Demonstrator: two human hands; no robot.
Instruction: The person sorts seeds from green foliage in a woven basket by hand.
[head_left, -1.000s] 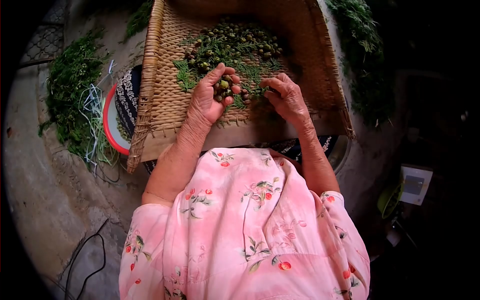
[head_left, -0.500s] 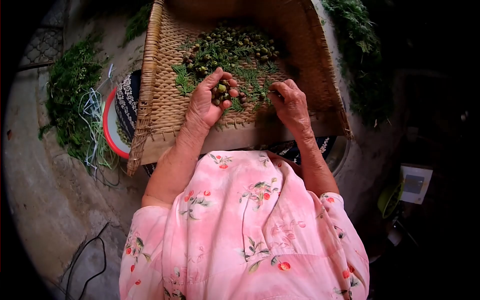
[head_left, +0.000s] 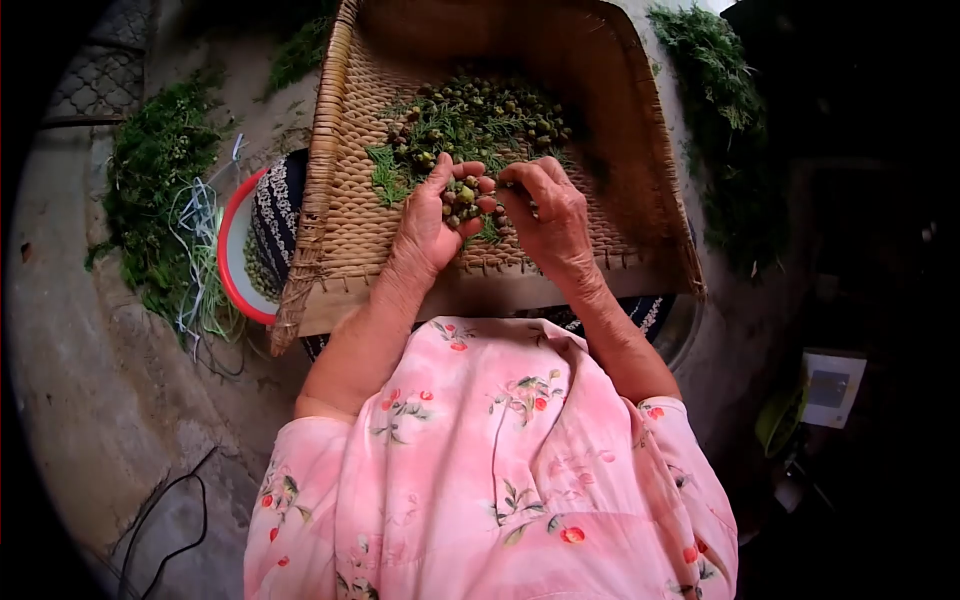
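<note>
L hand (head_left: 432, 225): cupped, fingers curled round green-brown pods (head_left: 464, 197).
R hand (head_left: 552, 218): just right of L, fingertips pinched together; can't tell what's btwn.
Pod heap (head_left: 490, 102): w/ green sprigs (head_left: 386, 176), beyond hands, in woven tray (head_left: 345, 225).
Basin (head_left: 226, 250): red-rimmed, left of tray.

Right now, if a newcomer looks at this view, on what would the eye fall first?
Probably on the pink flowered shirt, which fills the bottom centre. Above it in the picture, the left hand cups small greenish-brown pods over a broad woven tray, with the right hand close beside, its fingers bent. The red-rimmed bowl, left of the tray, may catch the eye next.
</note>
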